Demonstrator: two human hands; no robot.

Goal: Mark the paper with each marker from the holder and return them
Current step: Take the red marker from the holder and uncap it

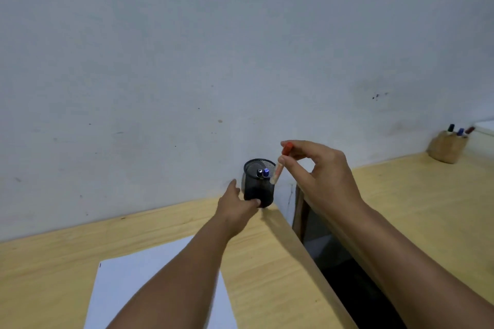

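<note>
A black mesh holder [258,189] stands at the far right corner of the wooden table, against the wall. Inside it I see two markers, one black-capped [259,173] and one blue-capped [266,172]. My left hand [235,204] grips the holder's lower left side. My right hand [318,168] pinches a red-capped marker [281,163] between fingertips, nearly upright, cap up, its lower end at the holder's right rim. A white sheet of paper [139,283] lies on the table near me, partly hidden by my left forearm.
A dark gap [334,270] separates this table from a second wooden table [417,203] at the right. On that table's far end stands a tan holder [446,147] with three markers. A pale wall [213,61] rises right behind both tables.
</note>
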